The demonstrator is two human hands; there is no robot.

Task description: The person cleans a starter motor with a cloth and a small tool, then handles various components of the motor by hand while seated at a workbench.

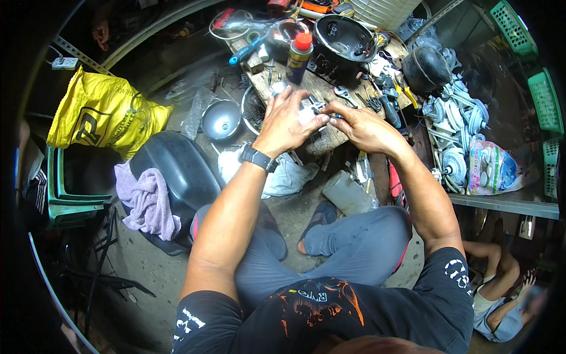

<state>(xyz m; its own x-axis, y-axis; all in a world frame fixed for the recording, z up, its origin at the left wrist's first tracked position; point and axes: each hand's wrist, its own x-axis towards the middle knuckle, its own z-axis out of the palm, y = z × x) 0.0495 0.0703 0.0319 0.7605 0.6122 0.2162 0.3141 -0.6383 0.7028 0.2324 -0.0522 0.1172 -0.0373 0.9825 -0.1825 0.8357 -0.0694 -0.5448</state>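
Over the near edge of a wooden work board (321, 141), my two hands meet on a small silvery-white part (308, 113), too small and covered to name. My left hand (286, 122), below a dark wristwatch, is curled round it with thumb and fingers. My right hand (361, 126) pinches at its right side; what lies between those fingertips is mostly hidden. Just beyond my left hand stands a spray can (299, 59) with a red cap. To the right of my right hand lie an adjustable wrench (345, 94) and a dark-handled tool (390, 111).
A round black bowl (345, 36) of small parts stands on the board near a blue-handled screwdriver (246, 52). Left are a silver bowl (221, 119), a yellow sack (106, 112) and a purple cloth (147, 200). White plastic parts (457, 112) crowd the right shelf; another person (501, 295) sits lower right.
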